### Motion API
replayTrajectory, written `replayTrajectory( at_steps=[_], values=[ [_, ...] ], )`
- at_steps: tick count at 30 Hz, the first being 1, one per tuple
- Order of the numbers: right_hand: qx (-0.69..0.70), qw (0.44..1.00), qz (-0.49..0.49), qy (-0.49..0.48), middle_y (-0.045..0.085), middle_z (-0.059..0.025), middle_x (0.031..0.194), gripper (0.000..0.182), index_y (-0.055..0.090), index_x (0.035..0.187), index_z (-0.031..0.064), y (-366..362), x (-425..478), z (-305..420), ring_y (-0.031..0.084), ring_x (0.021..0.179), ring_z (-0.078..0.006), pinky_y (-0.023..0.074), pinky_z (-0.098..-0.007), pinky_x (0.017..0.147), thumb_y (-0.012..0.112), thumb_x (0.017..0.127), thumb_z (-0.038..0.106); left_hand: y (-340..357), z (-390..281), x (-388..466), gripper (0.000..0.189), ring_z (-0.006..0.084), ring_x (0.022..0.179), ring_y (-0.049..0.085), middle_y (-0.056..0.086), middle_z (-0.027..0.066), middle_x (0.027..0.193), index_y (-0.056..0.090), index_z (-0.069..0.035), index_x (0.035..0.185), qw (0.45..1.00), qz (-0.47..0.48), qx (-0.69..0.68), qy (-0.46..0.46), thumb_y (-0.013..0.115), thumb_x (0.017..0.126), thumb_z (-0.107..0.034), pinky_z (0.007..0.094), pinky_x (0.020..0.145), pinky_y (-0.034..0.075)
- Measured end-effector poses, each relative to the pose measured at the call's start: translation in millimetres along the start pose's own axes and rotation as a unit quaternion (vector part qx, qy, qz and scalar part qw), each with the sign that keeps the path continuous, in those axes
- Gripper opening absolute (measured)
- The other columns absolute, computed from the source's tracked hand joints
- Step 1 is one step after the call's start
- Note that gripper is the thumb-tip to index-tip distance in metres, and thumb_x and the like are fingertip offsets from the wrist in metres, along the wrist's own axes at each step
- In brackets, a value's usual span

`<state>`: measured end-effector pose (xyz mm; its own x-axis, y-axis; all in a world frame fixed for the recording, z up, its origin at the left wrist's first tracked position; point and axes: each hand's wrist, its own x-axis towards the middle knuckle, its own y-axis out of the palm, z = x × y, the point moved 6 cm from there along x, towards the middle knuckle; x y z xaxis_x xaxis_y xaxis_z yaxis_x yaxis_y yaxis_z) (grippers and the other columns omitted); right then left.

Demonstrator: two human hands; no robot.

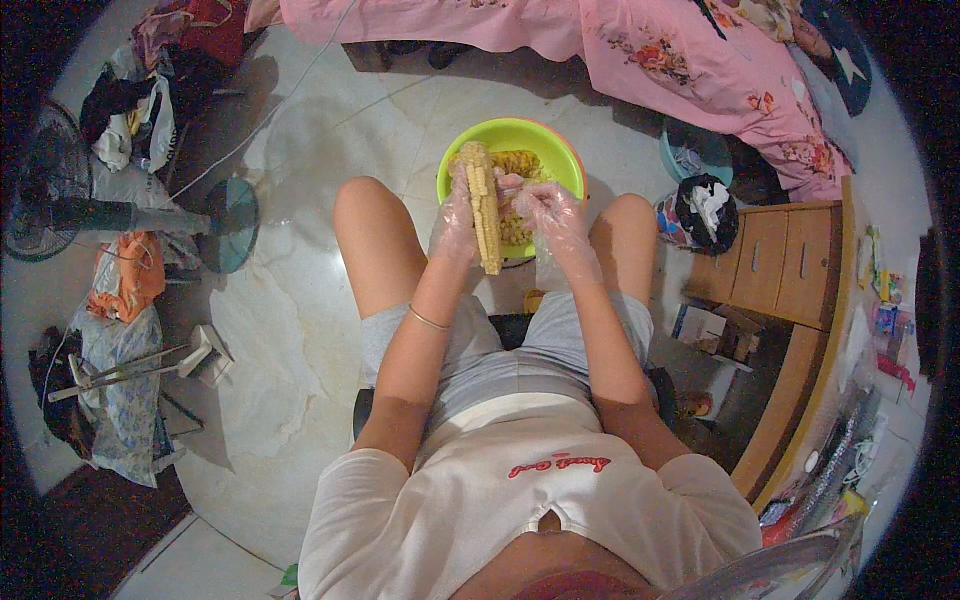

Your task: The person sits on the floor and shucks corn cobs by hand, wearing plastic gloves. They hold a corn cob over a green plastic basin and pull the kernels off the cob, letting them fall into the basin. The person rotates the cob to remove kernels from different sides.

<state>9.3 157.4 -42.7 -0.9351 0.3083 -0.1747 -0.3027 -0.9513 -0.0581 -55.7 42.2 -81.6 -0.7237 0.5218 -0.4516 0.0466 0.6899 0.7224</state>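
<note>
Both hands wear thin clear plastic gloves. My left hand [455,220] is closed round a pale yellow corn cob [482,206], which lies lengthwise over the near left part of a bright green plastic basin [564,150]. At the basin's right side is my right hand [549,212], its fingers bent and close to the cob; whether it holds anything cannot be made out. Inside the basin lie another corn cob [516,161], darker yellow, and loose corn kernels [514,227]. Part of the basin's inside is hidden by the hands and the held cob.
A standing fan [112,216] and bags are at the left. A bed with a pink floral sheet [540,26] is beyond the basin. Right of my knee stand a lined waste bin [681,217], a blue bin [716,161] and a wooden desk with drawers [765,255].
</note>
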Motion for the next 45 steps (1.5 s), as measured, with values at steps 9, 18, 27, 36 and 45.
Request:
replayTrajectory(
  at_steps=[9, 18, 27, 36, 45],
  values=[
    [-0.075, 0.990, -0.002, -0.121, 0.068, -0.0131, 0.096, 0.009, 0.058, 0.095, -0.0003, 6, 2, 14, 0.066, 0.091, -0.0226, 0.0526, -0.0361, 0.078, 0.061, 0.089, 0.006, -2, 1, -1, 0.054, 0.0228, 0.091, 0.063, 0.065, 0.0127, 0.100, 0.055, -0.006, 0.115, 1.000, -0.007, 0.003, -0.009, 0.036, 0.099, -0.054, 0.0361, 0.082, 0.053],
    [-0.285, 0.936, -0.015, -0.204, 0.064, -0.0186, 0.089, 0.019, 0.060, 0.097, -0.0002, 23, -6, 37, 0.065, 0.081, -0.0336, 0.0514, -0.0407, 0.071, 0.066, 0.085, 0.013, 6, 5, -13, 0.054, 0.0168, 0.090, 0.061, 0.062, 0.0072, 0.100, 0.056, -0.007, 0.119, 0.999, -0.022, 0.041, 0.007, 0.041, 0.098, -0.054, 0.0329, 0.077, 0.053],
    [-0.314, 0.929, -0.038, -0.191, 0.062, -0.0196, 0.078, 0.015, 0.057, 0.086, -0.0002, 22, -6, 35, 0.063, 0.073, -0.0359, 0.0496, -0.0424, 0.065, 0.068, 0.080, 0.009, 21, -4, -27, 0.051, 0.0131, 0.090, 0.059, 0.061, 0.0046, 0.100, 0.056, -0.007, 0.119, 0.991, -0.024, 0.130, -0.002, 0.038, 0.100, -0.051, 0.0291, 0.079, 0.050],
    [-0.292, 0.929, -0.039, -0.226, 0.060, -0.0174, 0.073, 0.015, 0.057, 0.085, -0.0005, 22, -8, 34, 0.060, 0.065, -0.0319, 0.0478, -0.0407, 0.060, 0.068, 0.080, 0.008, 14, -2, -24, 0.063, 0.0188, 0.088, 0.063, 0.065, 0.0107, 0.100, 0.060, -0.003, 0.115, 0.985, -0.008, 0.170, 0.032, 0.038, 0.097, -0.059, 0.0318, 0.077, 0.053],
    [-0.278, 0.940, -0.010, -0.197, 0.061, -0.0178, 0.079, 0.014, 0.059, 0.087, -0.0004, 18, -8, 30, 0.060, 0.070, -0.0319, 0.0487, -0.0407, 0.064, 0.066, 0.082, 0.010, 13, 3, -22, 0.056, 0.0137, 0.090, 0.060, 0.062, 0.0060, 0.102, 0.056, -0.005, 0.120, 0.991, -0.004, 0.131, -0.011, 0.037, 0.099, -0.054, 0.0288, 0.077, 0.051]
  ],
)
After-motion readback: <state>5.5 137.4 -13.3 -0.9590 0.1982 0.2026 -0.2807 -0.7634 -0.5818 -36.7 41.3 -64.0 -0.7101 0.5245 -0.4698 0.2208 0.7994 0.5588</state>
